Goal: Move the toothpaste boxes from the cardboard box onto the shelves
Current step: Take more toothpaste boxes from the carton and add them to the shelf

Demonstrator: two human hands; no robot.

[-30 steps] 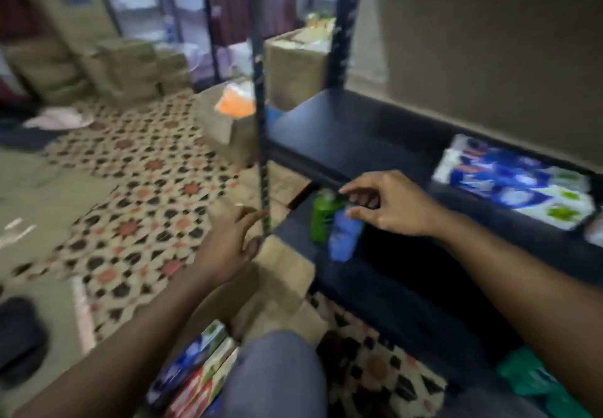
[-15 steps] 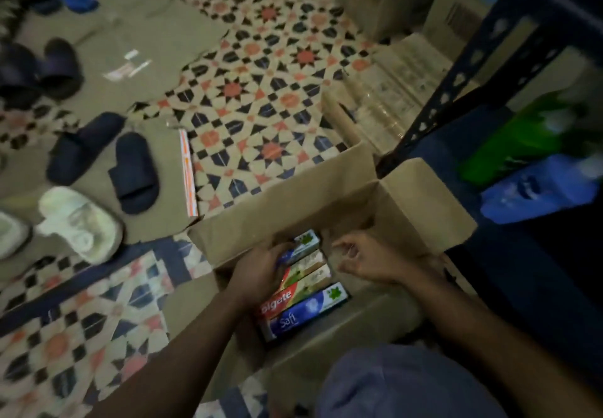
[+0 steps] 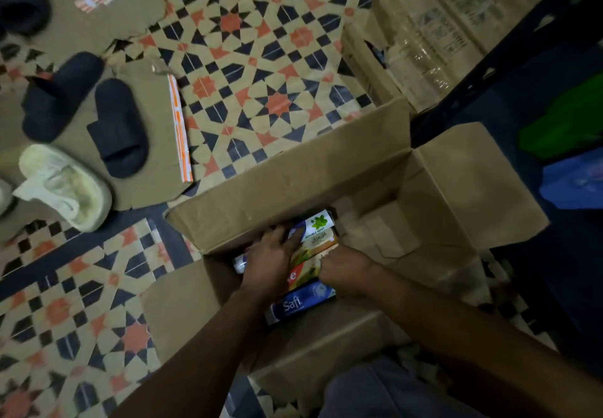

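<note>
An open cardboard box (image 3: 293, 182) stands on the patterned floor in front of me. Several toothpaste boxes (image 3: 315, 251) lie side by side inside it, among them a blue Safi box (image 3: 298, 303) nearest me and a white double-mint one (image 3: 318, 223) farthest. My left hand (image 3: 270, 261) lies over the left ends of the boxes, fingers curled on them. My right hand (image 3: 346, 272) grips their right side with curled fingers. The dark blue shelf (image 3: 538, 91) rises at the right edge.
A green bottle (image 3: 567, 124) and a blue bottle (image 3: 577, 182) lie on the lower shelf at right. Dark slippers (image 3: 114, 130) and a white shoe (image 3: 62, 186) sit on flattened cardboard at left. Another carton (image 3: 424, 42) lies beyond the box. My knee (image 3: 391, 391) shows at the bottom.
My view has dropped from the shelf to the box. Both hands have left the shelf and gone down into the box, closing onto the toothpaste boxes from either side.
</note>
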